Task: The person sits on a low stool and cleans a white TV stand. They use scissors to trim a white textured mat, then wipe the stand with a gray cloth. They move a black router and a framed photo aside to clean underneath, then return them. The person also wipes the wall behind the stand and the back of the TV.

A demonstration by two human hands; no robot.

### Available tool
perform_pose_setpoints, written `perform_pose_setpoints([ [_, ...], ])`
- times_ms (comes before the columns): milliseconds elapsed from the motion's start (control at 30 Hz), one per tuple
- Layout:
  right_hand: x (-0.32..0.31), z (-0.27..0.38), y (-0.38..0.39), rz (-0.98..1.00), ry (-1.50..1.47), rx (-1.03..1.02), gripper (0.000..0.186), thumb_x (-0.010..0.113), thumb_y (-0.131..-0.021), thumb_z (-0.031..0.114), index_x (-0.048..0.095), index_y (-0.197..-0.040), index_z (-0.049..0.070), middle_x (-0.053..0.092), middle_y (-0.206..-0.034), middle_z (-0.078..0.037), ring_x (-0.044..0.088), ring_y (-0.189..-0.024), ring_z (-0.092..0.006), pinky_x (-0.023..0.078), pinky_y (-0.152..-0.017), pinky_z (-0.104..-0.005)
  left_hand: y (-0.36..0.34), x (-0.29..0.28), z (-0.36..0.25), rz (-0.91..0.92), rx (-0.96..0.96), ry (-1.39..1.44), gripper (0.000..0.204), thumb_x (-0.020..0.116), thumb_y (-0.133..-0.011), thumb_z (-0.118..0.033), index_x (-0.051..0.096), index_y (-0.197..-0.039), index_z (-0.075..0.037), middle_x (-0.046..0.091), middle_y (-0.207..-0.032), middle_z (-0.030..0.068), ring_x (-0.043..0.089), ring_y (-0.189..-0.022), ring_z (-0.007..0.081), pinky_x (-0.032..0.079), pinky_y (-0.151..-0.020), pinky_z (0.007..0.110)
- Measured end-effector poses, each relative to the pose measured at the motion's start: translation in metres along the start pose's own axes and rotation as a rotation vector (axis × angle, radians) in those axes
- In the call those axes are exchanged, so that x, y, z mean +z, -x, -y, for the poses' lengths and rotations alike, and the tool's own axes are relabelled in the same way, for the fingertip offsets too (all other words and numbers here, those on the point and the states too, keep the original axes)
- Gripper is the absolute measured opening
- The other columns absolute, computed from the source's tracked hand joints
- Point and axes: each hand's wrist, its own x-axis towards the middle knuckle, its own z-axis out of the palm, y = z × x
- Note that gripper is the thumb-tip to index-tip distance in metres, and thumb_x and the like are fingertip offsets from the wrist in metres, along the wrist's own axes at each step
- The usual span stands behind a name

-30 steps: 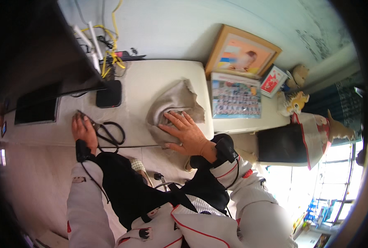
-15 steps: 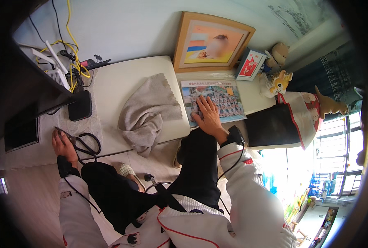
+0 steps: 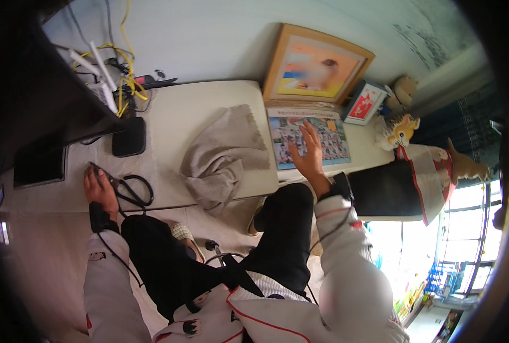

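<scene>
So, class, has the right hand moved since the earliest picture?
Yes: judged against the wooden-framed picture, the right hand has moved rightward, from the grey cloth to over the group photo.

Left hand [image 3: 101, 187]: lay at the worktop's [image 3: 171, 108] front edge, against the blades of black-handled scissors [image 3: 133, 192]; grip unclear. Right hand [image 3: 310, 157]: stood over a group photo [image 3: 335, 144], fingers parted; contact could not be told. Grey cloth, one [image 3: 223, 154]: lay crumpled between the hands, its lower end hanging over the front edge. Wooden picture frame, one [image 3: 317, 66]: leaned against the wall behind the photo. Small framed picture [image 3: 366, 104] and yellow-and-white toy [image 3: 400, 131]: stood to the right.
</scene>
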Motion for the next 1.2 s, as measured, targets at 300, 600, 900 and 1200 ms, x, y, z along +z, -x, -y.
perform_pose_setpoints([
  [300,0.095,0.200,-0.009,0.457,0.058,-0.431,0.059,0.063,-0.090,0.043,0.054,-0.142,0.017,0.038,-0.157,-0.015,0.026,-0.150,-0.0365,0.023,-0.119,-0.0564,0.003,-0.003,-0.010,-0.024,-0.048,0.039,0.050,0.045,-0.104,-0.035,0.054,-0.133,0.005,0.051,-0.140,0.0271,0.047,-0.130,0.0438,0.037,-0.110,0.048],
  [600,0.166,0.141,-0.149,0.201,0.323,-0.077,0.057,0.051,-0.096,0.045,0.052,-0.143,0.012,0.043,-0.155,-0.011,0.034,-0.146,-0.0323,0.026,-0.118,-0.0521,0.003,-0.020,-0.031,0.016,-0.080,-0.012,0.053,0.043,-0.103,-0.035,0.053,-0.136,0.005,0.051,-0.142,0.0266,0.045,-0.132,0.0435,0.034,-0.113,0.049],
  [900,0.216,0.221,-0.142,0.336,0.154,-0.374,0.058,0.040,-0.102,0.042,0.052,-0.142,0.001,0.045,-0.154,-0.014,0.036,-0.145,-0.0313,0.024,-0.120,-0.0448,0.001,-0.024,-0.037,-0.003,-0.075,0.019,0.053,0.046,-0.103,-0.037,0.054,-0.134,0.005,0.052,-0.139,0.0258,0.046,-0.131,0.0434,0.036,-0.112,0.049],
  [1200,0.101,0.213,-0.008,0.618,-0.059,-0.643,0.055,0.050,-0.097,0.036,0.052,-0.142,0.006,0.040,-0.157,-0.012,0.034,-0.147,-0.0300,0.024,-0.120,-0.0478,0.002,-0.020,-0.031,-0.003,-0.075,0.040,0.050,0.043,-0.104,-0.034,0.054,-0.133,0.004,0.052,-0.140,0.0250,0.047,-0.130,0.0427,0.036,-0.112,0.049],
])
